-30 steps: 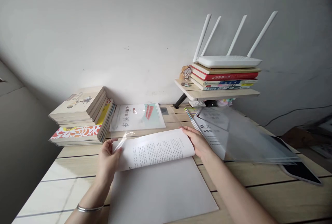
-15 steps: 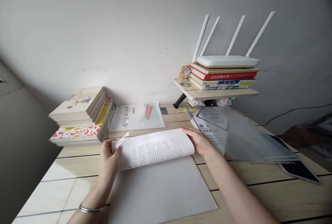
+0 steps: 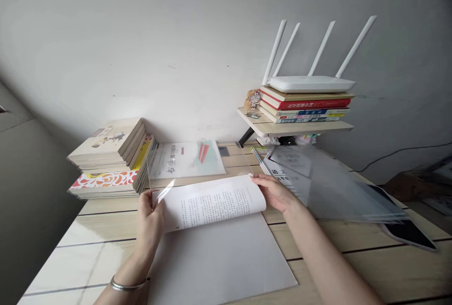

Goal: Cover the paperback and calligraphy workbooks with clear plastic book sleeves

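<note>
A printed page (image 3: 213, 206) of a book is lifted and curves over in front of me. My left hand (image 3: 150, 220) closes thumb and fingers on its left edge, together with a clear plastic book cover (image 3: 166, 191) that shows glare there. At the upper right corner of the page, my right hand (image 3: 277, 193) pinches the paper between thumb and fingers. Below the fold lies a blank whitish sheet (image 3: 226, 262), flat on the desk. The clear cover stands up behind the page; its far edges are hard to see.
Stacked books (image 3: 109, 154) stand at the left. Behind the page lies a covered workbook (image 3: 187, 158). To the right are more books (image 3: 282, 168) under clear plastic sleeves (image 3: 339, 192) and a dark tablet-like object (image 3: 409, 234). A raised shelf (image 3: 300, 128) carries books and a white router (image 3: 310, 83).
Very little differs. The page and both hands have shifted slightly rightward in the picture, as has the whole scene. Both hands keep their hold.
</note>
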The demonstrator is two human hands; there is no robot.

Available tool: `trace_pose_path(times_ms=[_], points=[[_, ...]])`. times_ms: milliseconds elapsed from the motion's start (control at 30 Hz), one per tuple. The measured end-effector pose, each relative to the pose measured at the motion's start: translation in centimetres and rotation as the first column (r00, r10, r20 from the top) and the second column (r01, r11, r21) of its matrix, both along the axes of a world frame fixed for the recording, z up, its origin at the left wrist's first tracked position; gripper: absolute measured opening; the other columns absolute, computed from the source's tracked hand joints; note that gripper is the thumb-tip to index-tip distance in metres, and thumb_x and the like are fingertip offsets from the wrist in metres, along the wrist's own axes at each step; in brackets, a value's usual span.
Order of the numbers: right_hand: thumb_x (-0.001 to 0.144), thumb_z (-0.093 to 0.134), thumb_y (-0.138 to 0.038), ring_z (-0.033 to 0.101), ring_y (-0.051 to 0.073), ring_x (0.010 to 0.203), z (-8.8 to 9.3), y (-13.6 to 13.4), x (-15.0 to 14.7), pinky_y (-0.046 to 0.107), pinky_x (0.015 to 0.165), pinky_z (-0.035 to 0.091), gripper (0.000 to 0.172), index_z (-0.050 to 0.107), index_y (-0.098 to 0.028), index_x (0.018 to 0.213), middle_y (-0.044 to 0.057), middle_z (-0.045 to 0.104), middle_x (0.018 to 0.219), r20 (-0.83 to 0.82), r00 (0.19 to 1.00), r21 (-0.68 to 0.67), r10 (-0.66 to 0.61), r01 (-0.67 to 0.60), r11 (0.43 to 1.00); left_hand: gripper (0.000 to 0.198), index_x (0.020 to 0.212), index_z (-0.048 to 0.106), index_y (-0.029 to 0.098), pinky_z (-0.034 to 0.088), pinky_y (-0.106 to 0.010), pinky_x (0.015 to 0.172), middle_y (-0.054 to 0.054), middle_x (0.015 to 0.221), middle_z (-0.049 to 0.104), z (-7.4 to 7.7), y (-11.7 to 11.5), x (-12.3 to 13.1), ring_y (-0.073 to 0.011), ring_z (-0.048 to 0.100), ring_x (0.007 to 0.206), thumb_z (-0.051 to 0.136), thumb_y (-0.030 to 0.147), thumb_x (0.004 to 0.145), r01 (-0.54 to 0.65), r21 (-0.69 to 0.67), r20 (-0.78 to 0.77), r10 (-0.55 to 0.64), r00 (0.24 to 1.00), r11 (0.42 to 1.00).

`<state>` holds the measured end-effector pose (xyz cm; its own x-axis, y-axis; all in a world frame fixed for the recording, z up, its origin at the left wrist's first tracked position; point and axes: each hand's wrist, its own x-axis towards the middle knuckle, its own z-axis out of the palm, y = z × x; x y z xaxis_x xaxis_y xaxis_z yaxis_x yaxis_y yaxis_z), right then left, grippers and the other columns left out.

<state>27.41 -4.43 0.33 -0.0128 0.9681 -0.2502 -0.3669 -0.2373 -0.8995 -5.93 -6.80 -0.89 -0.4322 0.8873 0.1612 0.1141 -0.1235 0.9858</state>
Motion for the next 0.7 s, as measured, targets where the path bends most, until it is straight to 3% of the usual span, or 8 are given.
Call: trace_pose_path(times_ms=[100,300,500,700], points=[[0.058,0.077,-0.027,0.059,0.015,0.06,-0.1,0.1,0.3,0.027,0.06,0.041,0.015,0.067,-0.018,0.066,0.001,0.069,0.065,0.001,1.0,0.01,0.012,-0.012,1.0,0.025,0.093,0.05,0.021,0.04,-0.026,0.064,0.001,0.081,0.056,-0.5,0.1,-0.3,-0.0145,0.053,0.073,0.056,0.025,0.068,0.068,0.015,0.023,-0.068,0.997,0.998],[0.058,0.077,-0.03,0.062,0.018,0.068,-0.2,0.1,0.1,0.028,0.063,0.042,0.017,0.068,-0.018,0.066,0.002,0.069,0.066,0.011,1.0,0.014,0.028,-0.028,1.0,0.028,0.094,0.05,0.021,0.04,-0.026,0.067,0.001,0.084,0.056,-0.6,0.1,-0.3,-0.0154,0.052,0.078,0.057,0.024,0.068,0.064,0.032,0.042,-0.065,0.997,0.997],[0.06,0.077,-0.039,0.059,0.016,0.063,-0.3,0.0,0.0,0.028,0.064,0.041,0.025,0.07,-0.017,0.07,0.003,0.069,0.067,0.093,0.996,0.057,0.0,-0.006,0.998,0.028,0.096,0.051,0.02,0.041,-0.026,0.068,0.0,0.083,0.055,-0.7,0.1,-0.3,-0.0157,0.052,0.078,0.058,0.026,0.069,0.061,0.04,0.039,-0.062,0.997,0.997],[0.059,0.078,-0.042,0.059,0.017,0.071,0.8,-0.6,0.3,0.028,0.068,0.04,0.029,0.07,-0.017,0.072,0.003,0.069,0.073,0.274,0.955,0.089,0.114,-0.143,0.986,0.03,0.093,0.05,0.02,0.04,-0.026,0.063,0.0,0.079,0.054,-0.5,0.0,-0.2,-0.0155,0.051,0.073,0.061,0.034,0.07,0.039,0.015,0.058,-0.04,0.997,0.999]])
